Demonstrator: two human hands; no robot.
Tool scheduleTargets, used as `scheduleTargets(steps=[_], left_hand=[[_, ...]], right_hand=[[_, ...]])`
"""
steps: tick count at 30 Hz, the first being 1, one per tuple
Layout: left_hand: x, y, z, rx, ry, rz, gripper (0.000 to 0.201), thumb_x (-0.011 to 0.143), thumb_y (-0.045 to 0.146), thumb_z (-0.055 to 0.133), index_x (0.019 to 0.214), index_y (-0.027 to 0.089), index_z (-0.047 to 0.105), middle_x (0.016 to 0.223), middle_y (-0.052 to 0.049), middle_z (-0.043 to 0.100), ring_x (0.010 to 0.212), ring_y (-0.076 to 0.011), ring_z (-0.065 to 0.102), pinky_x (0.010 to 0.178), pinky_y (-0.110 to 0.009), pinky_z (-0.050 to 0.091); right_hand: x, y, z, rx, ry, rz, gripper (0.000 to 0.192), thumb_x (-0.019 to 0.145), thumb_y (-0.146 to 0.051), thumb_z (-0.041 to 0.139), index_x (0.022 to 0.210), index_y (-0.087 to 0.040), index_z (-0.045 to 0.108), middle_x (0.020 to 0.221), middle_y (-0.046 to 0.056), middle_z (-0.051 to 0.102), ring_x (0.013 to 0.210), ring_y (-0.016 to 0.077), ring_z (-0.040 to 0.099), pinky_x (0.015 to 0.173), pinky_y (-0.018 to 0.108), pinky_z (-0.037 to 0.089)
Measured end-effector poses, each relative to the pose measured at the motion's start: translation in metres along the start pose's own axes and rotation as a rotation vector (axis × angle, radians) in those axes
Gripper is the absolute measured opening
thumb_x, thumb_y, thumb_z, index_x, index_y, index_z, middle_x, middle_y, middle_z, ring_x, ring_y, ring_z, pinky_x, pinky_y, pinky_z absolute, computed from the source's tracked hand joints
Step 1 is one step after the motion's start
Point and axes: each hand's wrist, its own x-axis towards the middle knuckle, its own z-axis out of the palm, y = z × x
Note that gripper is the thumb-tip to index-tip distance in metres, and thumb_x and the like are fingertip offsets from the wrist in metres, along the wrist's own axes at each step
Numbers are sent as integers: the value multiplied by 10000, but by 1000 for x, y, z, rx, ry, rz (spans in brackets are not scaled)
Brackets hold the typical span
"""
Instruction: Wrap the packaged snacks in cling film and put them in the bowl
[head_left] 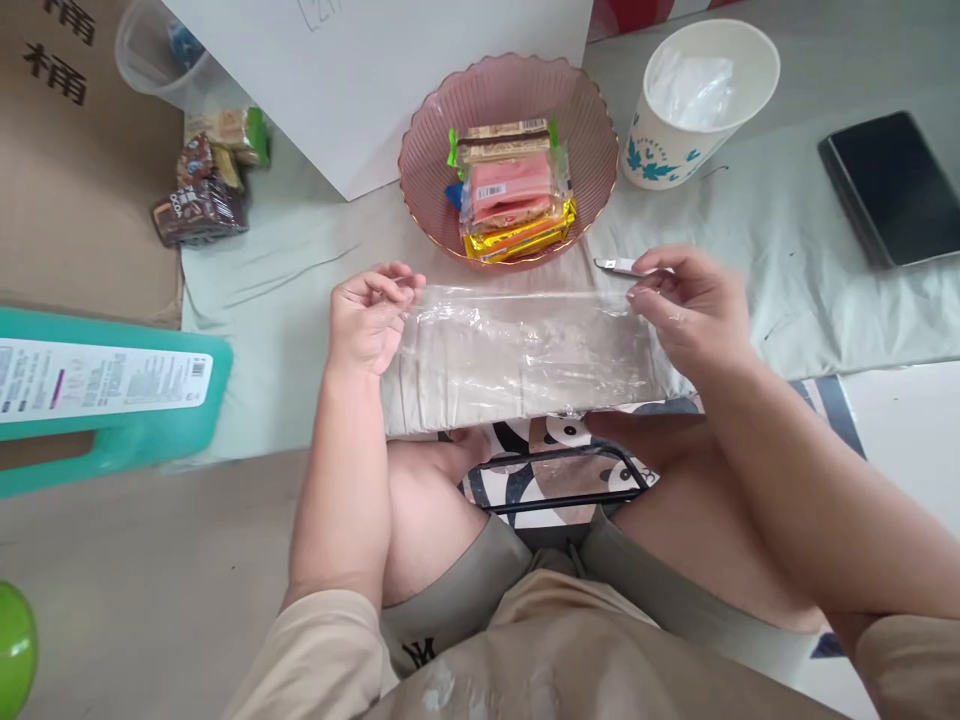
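Currently, left hand (373, 325) and right hand (701, 312) pinch upper corners of clear plastic sheet (517, 345), both grips closed on it, sheet spread between them over front edge of cloth-covered counter (289, 345). Small silver tool (613, 265) at right fingertips; cannot tell if held. Best handling, likely: even, gentle tension, tool tip kept off sheet. Just beyond, pink bowl (424, 180) holding wrapped snacks (514, 190); towards far edge, right, paper cup (654, 158) holding crumpled wrap (690, 90).

Teal jug (142, 425); cardboard box (82, 180); dark device (900, 190).
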Motion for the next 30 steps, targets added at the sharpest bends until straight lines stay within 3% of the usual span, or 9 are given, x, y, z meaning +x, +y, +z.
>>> scheduleTargets(steps=[6, 13, 18, 21, 24, 27, 30], left_hand=[[-5, 9, -5, -17, -15, 11, 416, 570, 201, 978, 576, 180, 562, 971, 32, 742, 958, -151, 769, 810, -204, 629], [-4, 8, -3, -24, 5, -27, 425, 560, 212, 974, 541, 168, 552, 966, 27, 738, 950, -169, 765, 779, -259, 651], [-2, 4, 0, 53, 12, -37, 376, 498, 220, 1007, 684, 202, 680, 982, 12, 726, 902, -163, 768, 725, -226, 629], [1, -1, -4, 62, 18, -7, 386, 538, 270, 1007, 721, 202, 674, 1040, 0, 725, 945, -173, 767, 744, -221, 618], [3, -5, -8, 51, 20, 16, 397, 581, 298, 998, 672, 182, 629, 1030, 0, 713, 961, -173, 766, 808, -243, 624], [5, -8, -13, 24, 23, 19, 412, 584, 295, 999, 675, 183, 613, 1031, 8, 711, 974, -173, 763, 839, -257, 628], [6, -9, -17, 12, 12, 23, 429, 604, 288, 990, 667, 180, 580, 1042, 12, 713, 1004, -184, 760, 863, -277, 630]], right_hand=[[-2, -3, -7, -70, -31, -96, 57, 793, -234, 744, 775, -244, 692, 977, 50, 675, 1024, 226, 689, 957, 444, 574], [-2, -7, -5, -100, 2, -68, 46, 799, -229, 716, 818, -236, 675, 920, 35, 691, 855, 185, 678, 793, 374, 570], [-1, -1, -7, -231, -35, 53, 274, 777, -218, 710, 1045, -248, 665, 875, 3, 665, 685, 133, 610, 703, 336, 557], [-2, 3, -10, -261, -120, -79, 408, 794, -274, 735, 1184, -272, 615, 1136, 68, 661, 903, 186, 674, 770, 364, 596], [-5, 3, -14, -383, -194, -293, 446, 807, -328, 772, 1228, -284, 630, 1346, 130, 575, 1240, 303, 613, 992, 499, 577], [-11, -3, -17, -431, -291, -391, 281, 845, -369, 760, 1113, -306, 706, 1462, 102, 508, 1399, 365, 517, 1130, 597, 480], [-14, -12, -20, -380, -398, -391, 103, 887, -389, 728, 907, -293, 758, 1480, 61, 524, 1422, 356, 508, 1171, 584, 447]])
